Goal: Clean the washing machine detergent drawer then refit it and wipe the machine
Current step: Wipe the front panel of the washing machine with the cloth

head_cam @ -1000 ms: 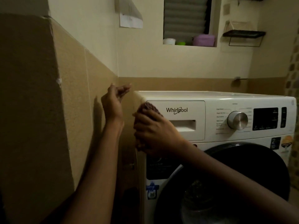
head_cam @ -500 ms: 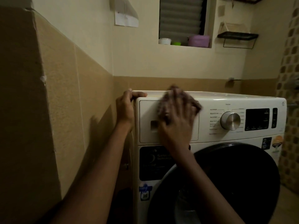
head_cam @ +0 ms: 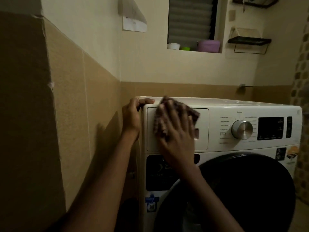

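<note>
The top-left corner of the washing machine (head_cam: 217,104) is gripped by the L hand (head_cam: 131,119), fingers curled over the top edge. A cloth (head_cam: 194,113) is pressed flat on the detergent drawer (head_cam: 203,141) by the R hand (head_cam: 177,134), fingers straight & spread. The drawer is pushed in at the machine's top left, front facing out, long side left-right.

Centre right, left of the washing machine's (head_cam: 217,105) dial (head_cam: 242,129), you can read "Rapid 30 min" and "Bed & Bath"; the dark sticker (head_cam: 278,153) below shows "2".
</note>
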